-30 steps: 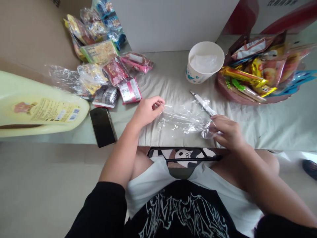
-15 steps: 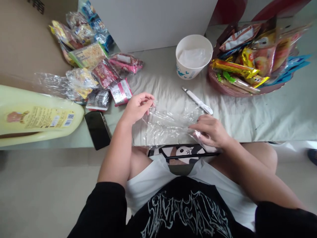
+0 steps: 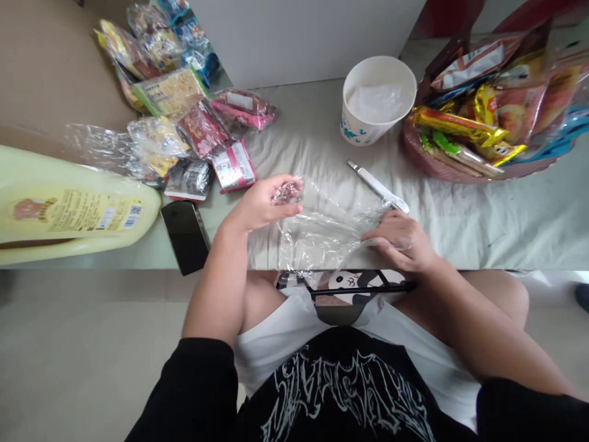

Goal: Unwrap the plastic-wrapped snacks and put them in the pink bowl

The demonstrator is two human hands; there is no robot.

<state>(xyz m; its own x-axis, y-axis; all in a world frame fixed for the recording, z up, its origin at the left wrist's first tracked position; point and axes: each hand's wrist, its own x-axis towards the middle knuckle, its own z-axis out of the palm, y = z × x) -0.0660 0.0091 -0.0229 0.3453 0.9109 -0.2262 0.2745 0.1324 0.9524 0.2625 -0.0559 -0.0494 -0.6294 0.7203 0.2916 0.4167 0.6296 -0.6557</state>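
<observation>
A thin, crumpled clear plastic bag (image 3: 317,236) stretches between my two hands above the cloth-covered table. My left hand (image 3: 271,202) has its fingers curled with film bunched against them, the thumb standing a little apart. At the bag's other side my right hand (image 3: 400,239) pinches the film between thumb and fingers. Just beyond the right hand lies a utility knife (image 3: 375,184) with a white handle, close to the film. The bag looks flat, with nothing visible in it.
A white paper tub (image 3: 352,126) holding clear plastic stands behind the knife. A pink basket (image 3: 442,166) of packaged snacks is at right. Left are loose snack packs (image 3: 232,166), a phone (image 3: 185,236) and a yellow jug (image 3: 83,215). A white box (image 3: 304,37) stands behind.
My left hand has turned and its thumb has come away from the fingers, with film now bunched over them. My right hand keeps its pinch. The whole view has shifted slightly.
</observation>
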